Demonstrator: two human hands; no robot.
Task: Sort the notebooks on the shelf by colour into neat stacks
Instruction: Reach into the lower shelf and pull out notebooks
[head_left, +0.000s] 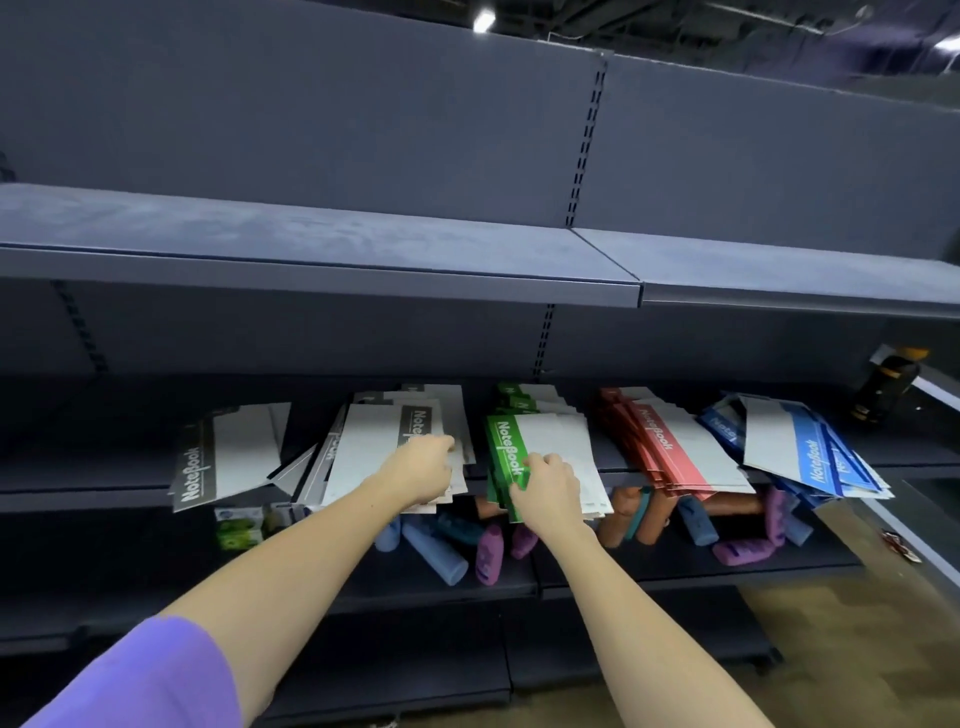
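Observation:
Notebooks with white covers and coloured spines lie in piles along a dark shelf (78, 483). From left to right: a single grey-spined notebook (228, 457), a loose grey pile (379, 447), a green pile (556, 447), a red pile (675, 452) and a blue pile (795, 447). My left hand (421, 467) grips the front right edge of the grey pile. My right hand (545, 493) holds the front of the green pile, fingers curled over its top notebook's spine. All piles are fanned and overhang the shelf's front edge.
An upper shelf (363, 244) hangs above the notebooks. The lower shelf holds green-white boxes (239, 525) and several blue, purple and brown bottles (488, 556) lying on their sides. A dark bottle with a yellow cap (888, 384) stands at the far right.

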